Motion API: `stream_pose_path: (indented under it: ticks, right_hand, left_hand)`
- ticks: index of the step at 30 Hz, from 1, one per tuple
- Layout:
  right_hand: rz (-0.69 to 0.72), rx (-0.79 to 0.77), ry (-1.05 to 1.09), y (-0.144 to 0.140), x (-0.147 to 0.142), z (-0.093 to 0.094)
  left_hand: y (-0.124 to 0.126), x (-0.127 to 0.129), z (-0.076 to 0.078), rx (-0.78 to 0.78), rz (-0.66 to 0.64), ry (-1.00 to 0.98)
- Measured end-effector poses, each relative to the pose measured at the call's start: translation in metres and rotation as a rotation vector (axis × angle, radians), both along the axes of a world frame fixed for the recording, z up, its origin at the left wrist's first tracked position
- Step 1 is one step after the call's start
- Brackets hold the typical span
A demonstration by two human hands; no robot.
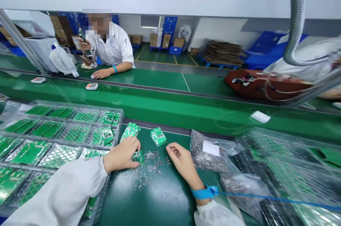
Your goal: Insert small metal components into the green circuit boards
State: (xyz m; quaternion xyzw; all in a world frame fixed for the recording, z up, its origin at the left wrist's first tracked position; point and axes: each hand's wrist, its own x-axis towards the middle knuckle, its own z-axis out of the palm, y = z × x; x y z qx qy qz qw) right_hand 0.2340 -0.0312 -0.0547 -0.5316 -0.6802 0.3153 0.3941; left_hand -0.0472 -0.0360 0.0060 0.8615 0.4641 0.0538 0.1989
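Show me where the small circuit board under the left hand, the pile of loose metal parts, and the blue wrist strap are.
small circuit board (139, 156), head view, its right edge.
metal parts (154, 162), head view, middle of pile.
wrist strap (203, 193), head view, the band.

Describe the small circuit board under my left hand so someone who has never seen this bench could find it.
Start at the clear compartment tray of green boards on the left of the green mat. Just right of it, the left hand rests its fingertips on a small green circuit board. Unlike the two loose boards lying farther back, it sits against the scatter of tiny metal parts.
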Motion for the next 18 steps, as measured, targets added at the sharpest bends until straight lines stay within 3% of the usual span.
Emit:
stream_pose_path:
  ticks: [5,11,18]
  right_hand:
    - [0.074,0.071,-0.022,-0.014,-0.01,0.012]
    - [0.33,0.211,-0.286,-0.04,-0.037,0.02]
    - [0.266,0.228,-0.513,-0.044,-0.059,0.01]
  left_hand:
    - [0.006,0.002,0.0,-0.153,0.156,-0.136]
    - [0.006,0.005,0.006,-0.05,0.302,-0.234]
    - [0.005,0.007,0.009,-0.065,0.261,-0.277]
